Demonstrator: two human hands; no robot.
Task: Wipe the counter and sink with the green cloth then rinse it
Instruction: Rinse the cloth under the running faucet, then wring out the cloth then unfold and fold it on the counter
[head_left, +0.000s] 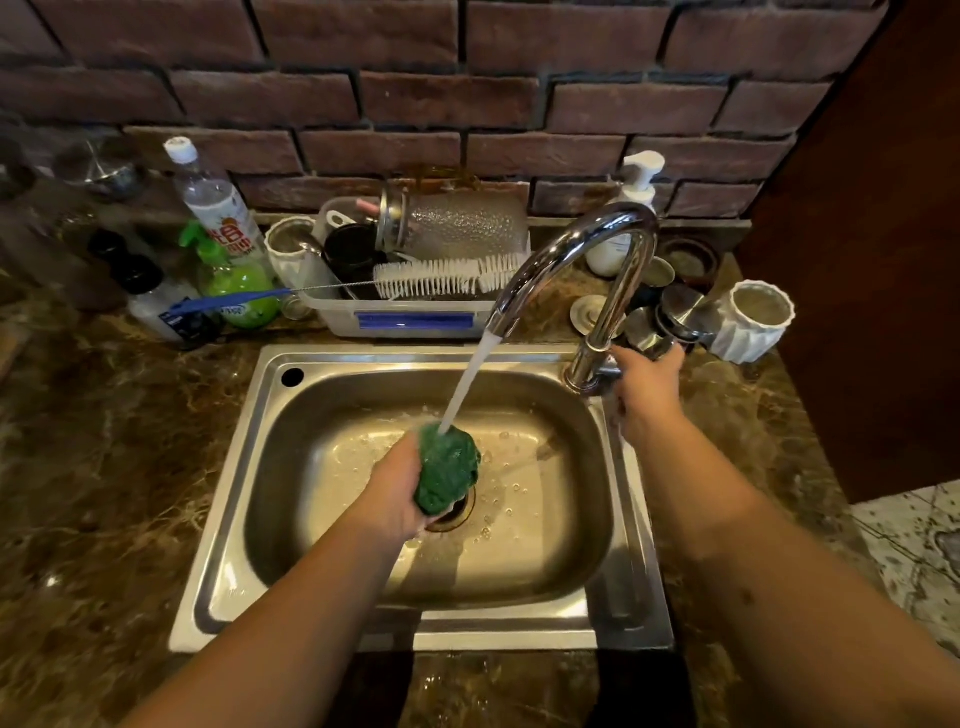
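The green cloth (447, 467) is bunched into a wet ball over the drain of the steel sink (631, 530). My left hand (395, 491) grips the cloth from the left side. Water runs from the chrome faucet (597, 254) in a slanted stream straight onto the top of the cloth. My right hand (647, 382) is at the faucet's base on the sink's back right corner, fingers curled round the faucet handle (652, 344). Brown marble counter (114, 467) surrounds the sink.
Behind the sink a clear plastic tub (405, 317) holds a glass jar, cups and a white bottle brush. Bottles and a green spray bottle (239, 280) stand at the back left. A soap pump (631, 213), metal lids and a white ribbed cup (753, 322) stand at the back right.
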